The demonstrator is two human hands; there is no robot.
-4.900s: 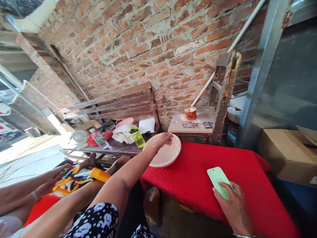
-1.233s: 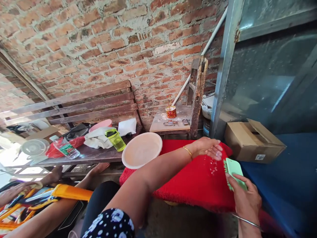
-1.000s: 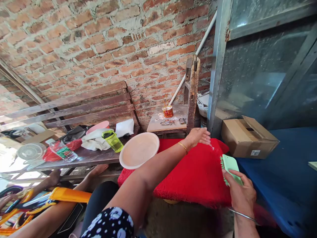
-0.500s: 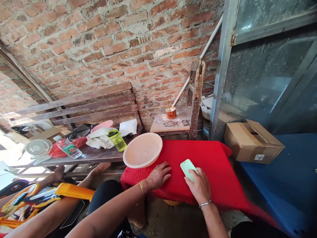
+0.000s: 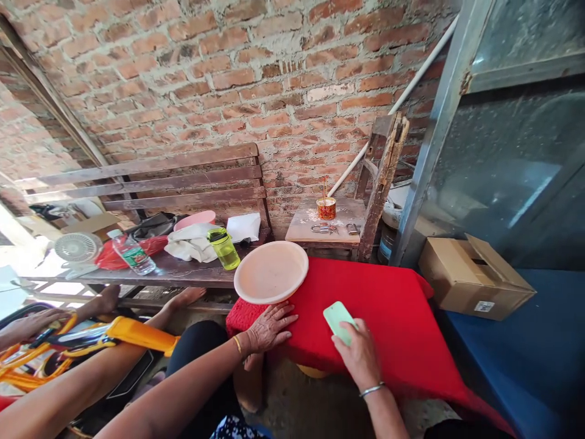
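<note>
On the red cloth (image 5: 379,292) my left hand (image 5: 272,328) lies palm down with its fingers spread, holding nothing. Its fingertips are close to the front rim of a pale pink basin (image 5: 271,271), which stands at the cloth's left end. My right hand (image 5: 358,350) is closed on the lower end of a mint-green smartphone (image 5: 339,317). The phone's green back faces up, over the middle of the cloth. My palm and fingers cover its near end.
A wooden bench (image 5: 183,275) along the brick wall bears a green bottle (image 5: 223,249), a water bottle (image 5: 132,253) and a small fan (image 5: 77,249). A chair (image 5: 301,228) holds an incense tin (image 5: 326,208). A cardboard box (image 5: 457,280) stands right. Another person's legs (image 5: 91,366) are left.
My left hand has slid left, toward the basin's front rim. My right hand and the phone have shifted slightly left on the cloth. The camera view has turned a little.
</note>
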